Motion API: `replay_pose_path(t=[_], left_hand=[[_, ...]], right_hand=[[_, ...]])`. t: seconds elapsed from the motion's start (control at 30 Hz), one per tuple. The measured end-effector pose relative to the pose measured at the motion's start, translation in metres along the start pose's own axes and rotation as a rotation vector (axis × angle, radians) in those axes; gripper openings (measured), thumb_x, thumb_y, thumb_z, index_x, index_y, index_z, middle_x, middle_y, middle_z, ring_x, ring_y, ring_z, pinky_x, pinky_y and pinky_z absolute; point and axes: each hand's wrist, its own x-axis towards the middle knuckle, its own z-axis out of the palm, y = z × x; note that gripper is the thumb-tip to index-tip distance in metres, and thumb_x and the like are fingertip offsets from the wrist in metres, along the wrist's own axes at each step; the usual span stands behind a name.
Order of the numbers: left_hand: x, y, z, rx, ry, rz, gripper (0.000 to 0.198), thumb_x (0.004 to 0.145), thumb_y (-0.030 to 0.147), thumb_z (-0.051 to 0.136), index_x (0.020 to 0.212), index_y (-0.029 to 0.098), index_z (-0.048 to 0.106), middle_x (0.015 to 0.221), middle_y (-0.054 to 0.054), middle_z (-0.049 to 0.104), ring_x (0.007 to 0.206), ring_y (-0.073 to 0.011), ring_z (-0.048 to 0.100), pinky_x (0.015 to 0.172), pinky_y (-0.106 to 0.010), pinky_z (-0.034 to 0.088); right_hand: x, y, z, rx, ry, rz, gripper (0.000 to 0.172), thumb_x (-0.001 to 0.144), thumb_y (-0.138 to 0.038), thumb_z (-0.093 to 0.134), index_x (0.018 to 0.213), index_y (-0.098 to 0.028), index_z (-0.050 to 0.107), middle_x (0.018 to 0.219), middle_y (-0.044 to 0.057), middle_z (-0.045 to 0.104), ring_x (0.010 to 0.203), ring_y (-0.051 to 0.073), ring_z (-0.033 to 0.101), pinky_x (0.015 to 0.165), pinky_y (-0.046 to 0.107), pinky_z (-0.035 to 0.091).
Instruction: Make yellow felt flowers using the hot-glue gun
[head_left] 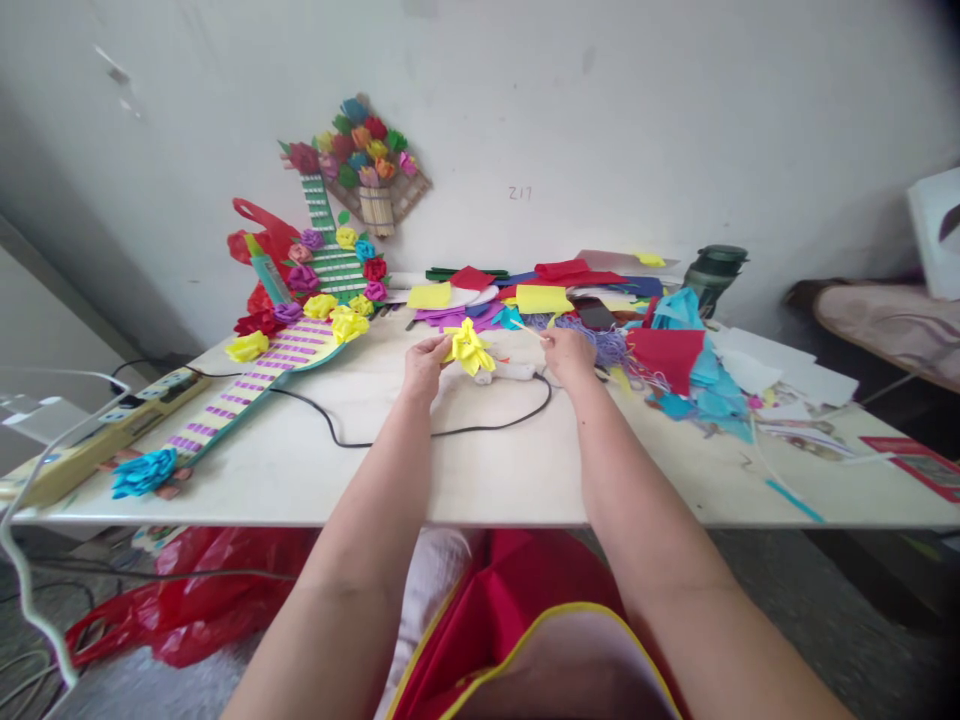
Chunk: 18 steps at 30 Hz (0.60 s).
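Note:
My left hand (pixel 426 368) is closed on a yellow paper flower (pixel 469 348) above the table, its petals facing right. My right hand (pixel 570 353) pinches a thin pale stick (pixel 529 329) that points left toward the flower, with a gap between them. Under and behind the flower lies a white glue gun (pixel 510 371), its black cord (pixel 457 431) looping across the table. To the left rests a guitar-shaped craft (pixel 262 385) with a cream front, purple strips and yellow paper flowers, plus a blue paper flower (pixel 145 472) at its near end.
Coloured paper sheets (pixel 544 298) are piled along the wall. Blue and red paper scraps (pixel 697 375) lie at right near a dark bottle (pixel 716 278). A green guitar-shaped craft (pixel 337 262) leans at the back left beside a glue bottle (pixel 268 275). A power strip (pixel 142 405) lies along the left edge.

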Motion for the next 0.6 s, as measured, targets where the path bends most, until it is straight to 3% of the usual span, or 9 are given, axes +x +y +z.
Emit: replay_pose_path(t=[0.1, 0.27, 0.6], left_hand=[[-0.001, 0.001, 0.000, 0.012, -0.013, -0.007, 0.047, 0.045, 0.046, 0.091, 0.076, 0.014, 0.075, 0.075, -0.008, 0.074, 0.092, -0.0268, 0.071, 0.088, -0.040, 0.055], [-0.001, 0.001, 0.000, 0.033, -0.045, -0.003, 0.050, 0.044, 0.049, 0.091, 0.076, 0.014, 0.075, 0.070, -0.007, 0.073, 0.089, -0.0265, 0.072, 0.087, -0.040, 0.056], [-0.002, 0.001, 0.002, 0.058, -0.039, -0.017, 0.046, 0.044, 0.047, 0.090, 0.072, 0.014, 0.073, 0.067, -0.005, 0.070, 0.085, -0.0248, 0.071, 0.085, -0.040, 0.055]], right_hand=[[-0.002, -0.012, -0.006, 0.052, -0.001, -0.012, 0.029, 0.093, -0.029, 0.053, 0.108, -0.026, 0.078, 0.110, 0.008, 0.075, 0.099, 0.024, 0.066, 0.079, 0.032, 0.047], [-0.008, -0.025, -0.003, 0.099, 0.029, -0.158, 0.023, 0.091, -0.033, 0.059, 0.097, -0.025, 0.080, 0.103, 0.005, 0.076, 0.093, 0.020, 0.066, 0.073, 0.029, 0.043], [-0.011, -0.030, -0.003, 0.122, 0.066, -0.224, 0.019, 0.089, -0.033, 0.062, 0.089, -0.025, 0.080, 0.099, 0.003, 0.076, 0.090, 0.018, 0.066, 0.068, 0.027, 0.040]])
